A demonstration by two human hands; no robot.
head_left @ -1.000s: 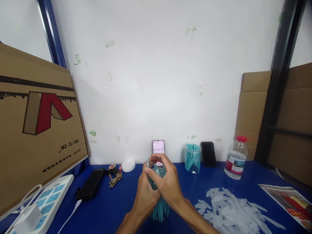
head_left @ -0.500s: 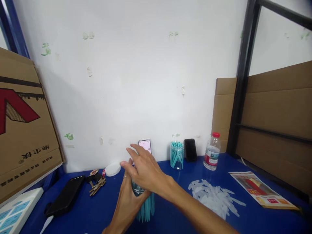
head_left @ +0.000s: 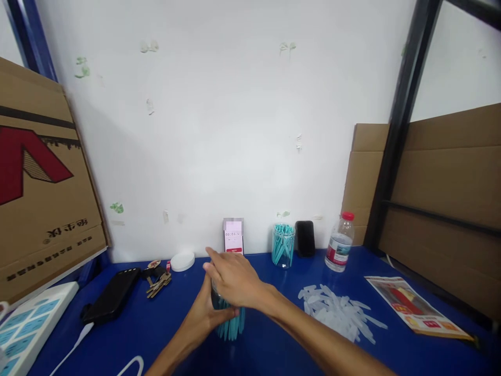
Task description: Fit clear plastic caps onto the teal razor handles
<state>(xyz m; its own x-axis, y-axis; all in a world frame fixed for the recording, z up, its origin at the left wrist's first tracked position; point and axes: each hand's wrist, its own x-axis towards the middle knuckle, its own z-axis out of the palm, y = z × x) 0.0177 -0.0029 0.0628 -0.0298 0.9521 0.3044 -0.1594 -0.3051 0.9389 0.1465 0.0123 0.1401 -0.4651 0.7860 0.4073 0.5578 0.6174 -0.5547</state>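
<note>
My left hand (head_left: 204,312) is wrapped round a clear jar (head_left: 215,298), its thumb across the near side. Teal stick-like pieces (head_left: 230,330) show below that thumb, their narrow ends pointing down. Over the top of the jar lies my right hand (head_left: 239,278), fingers stretched out towards the left. It covers the jar's mouth, so what its fingertips touch is hidden. Just behind my hands, a phone (head_left: 234,237) with a lit timer screen leans on the wall. A round white lid (head_left: 182,261) lies on the table to the left.
Another clear jar of teal sticks (head_left: 283,246), a black device (head_left: 305,238) and a water bottle (head_left: 340,243) stand at the back. White translucent pieces (head_left: 338,312) are heaped at right, beside a leaflet (head_left: 420,308). Left are keys (head_left: 159,285), a black power bank (head_left: 113,296) and a cardboard box (head_left: 47,177).
My right hand has lowered over the jar and its fingers have come closer together. More of the phone screen shows above it. The camera view has shifted slightly.
</note>
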